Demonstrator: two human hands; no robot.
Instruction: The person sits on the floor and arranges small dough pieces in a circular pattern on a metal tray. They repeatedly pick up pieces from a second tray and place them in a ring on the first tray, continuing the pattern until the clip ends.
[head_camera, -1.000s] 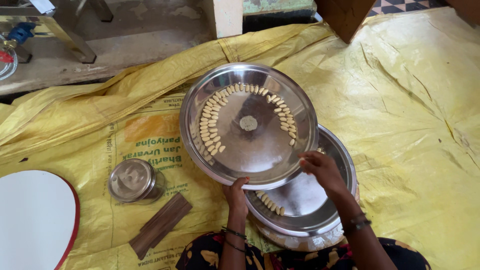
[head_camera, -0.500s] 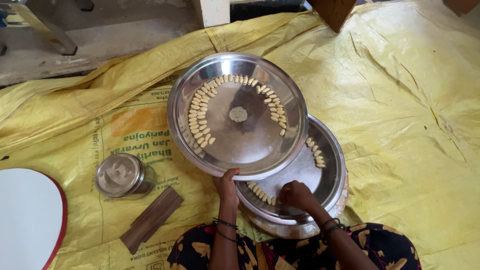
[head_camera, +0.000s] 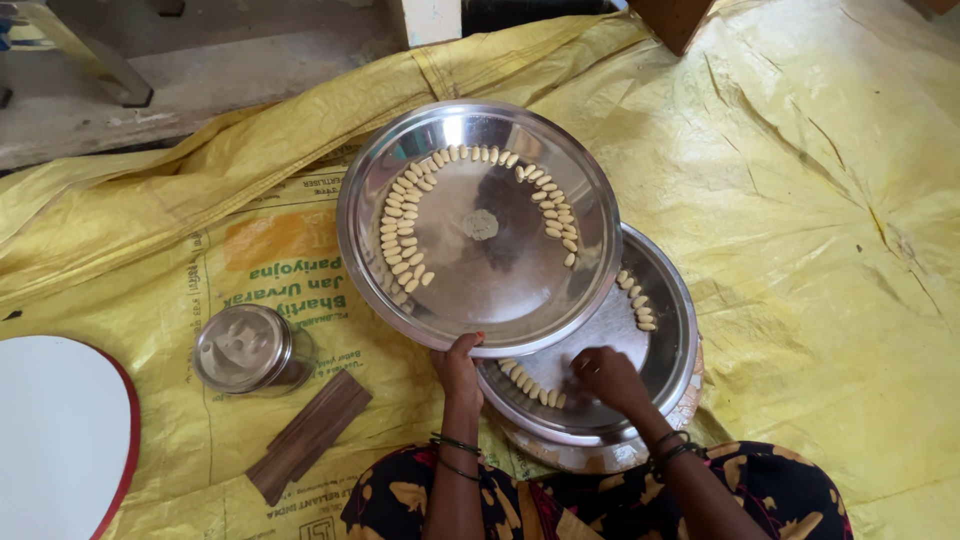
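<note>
My left hand (head_camera: 458, 368) grips the near rim of a large round steel plate (head_camera: 480, 290), held over a second plate. Several small pale dough pieces (head_camera: 400, 235) lie in a curved row around the upper plate. The lower steel plate (head_camera: 655, 375) rests on a round wooden board (head_camera: 610, 458) and holds more dough pieces (head_camera: 530, 383) along its edges. My right hand (head_camera: 608, 375) reaches into the lower plate, fingers bunched close to those pieces; whether it pinches one I cannot tell.
Everything sits on a crinkled yellow plastic sheet (head_camera: 820, 200). A small lidded steel tin (head_camera: 243, 348) and a brown wooden strip (head_camera: 308, 435) lie at the left. A white round board with a red rim (head_camera: 55, 435) is at the far left. Bare concrete floor lies beyond.
My right hand moved from the right rim of the lower plate down into its near side. The upper plate stayed in my left hand; the view shifted slightly.
</note>
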